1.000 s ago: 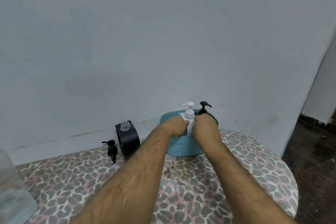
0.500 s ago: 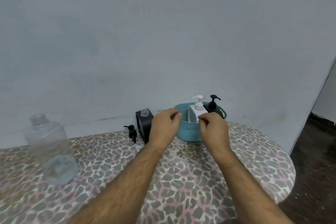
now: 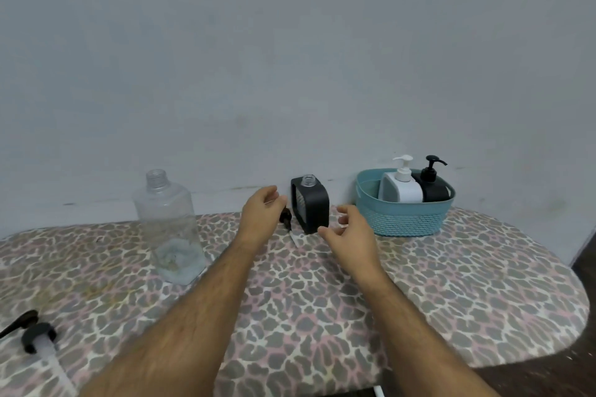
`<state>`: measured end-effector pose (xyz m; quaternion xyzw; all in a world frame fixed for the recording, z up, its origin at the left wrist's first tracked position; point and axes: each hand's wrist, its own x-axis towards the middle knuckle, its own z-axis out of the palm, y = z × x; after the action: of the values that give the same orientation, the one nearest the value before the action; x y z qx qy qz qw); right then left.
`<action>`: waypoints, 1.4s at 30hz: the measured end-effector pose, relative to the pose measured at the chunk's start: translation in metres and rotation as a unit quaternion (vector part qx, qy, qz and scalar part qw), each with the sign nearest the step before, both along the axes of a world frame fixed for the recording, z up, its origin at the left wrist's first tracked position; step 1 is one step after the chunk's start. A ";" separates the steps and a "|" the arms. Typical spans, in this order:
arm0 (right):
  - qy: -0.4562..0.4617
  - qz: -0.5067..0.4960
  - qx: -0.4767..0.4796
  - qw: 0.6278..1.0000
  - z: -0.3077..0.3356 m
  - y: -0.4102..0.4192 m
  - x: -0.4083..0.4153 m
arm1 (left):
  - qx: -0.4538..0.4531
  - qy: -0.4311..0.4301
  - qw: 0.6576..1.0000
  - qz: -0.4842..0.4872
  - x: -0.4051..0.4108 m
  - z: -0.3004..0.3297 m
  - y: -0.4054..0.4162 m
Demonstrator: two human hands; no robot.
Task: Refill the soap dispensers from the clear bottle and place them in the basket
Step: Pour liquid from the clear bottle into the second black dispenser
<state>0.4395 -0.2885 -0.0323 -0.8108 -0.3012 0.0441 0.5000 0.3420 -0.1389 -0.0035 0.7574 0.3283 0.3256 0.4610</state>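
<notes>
A white soap dispenser and a black one stand with pumps on in the teal basket at the back right. A second black dispenser stands open-necked on the table, left of the basket. Its small black pump lies beside it. My left hand hovers just left of that pump, fingers loosely curled, holding nothing. My right hand hangs just right of the open dispenser, fingers relaxed and empty. The clear bottle stands uncapped to the left, nearly empty.
The table wears a leopard-print cloth and rounds off at the right, with dark floor beyond. A large black pump with a white tube lies at the front left. A plain grey wall runs close behind everything.
Both hands have let go of the white dispenser in the basket and drawn back left toward the open black dispenser. The view has swung left, showing the clear bottle and the big pump.
</notes>
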 end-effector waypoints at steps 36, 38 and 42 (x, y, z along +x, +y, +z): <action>0.150 0.173 0.122 0.966 0.010 -0.057 -0.059 | -0.052 -0.073 0.993 -0.079 -0.089 -0.003 -0.062; 0.167 0.204 0.121 0.957 0.010 -0.062 -0.069 | -0.056 -0.062 0.990 -0.112 -0.110 -0.006 -0.066; 0.196 0.258 0.109 0.940 0.010 -0.067 -0.092 | -0.085 -0.060 0.984 -0.146 -0.146 -0.008 -0.074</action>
<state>0.3476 -0.3556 -0.0219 -0.6210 -0.3996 0.2964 0.6057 0.1961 -0.2132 -0.0117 0.7346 0.2121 0.2704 0.5851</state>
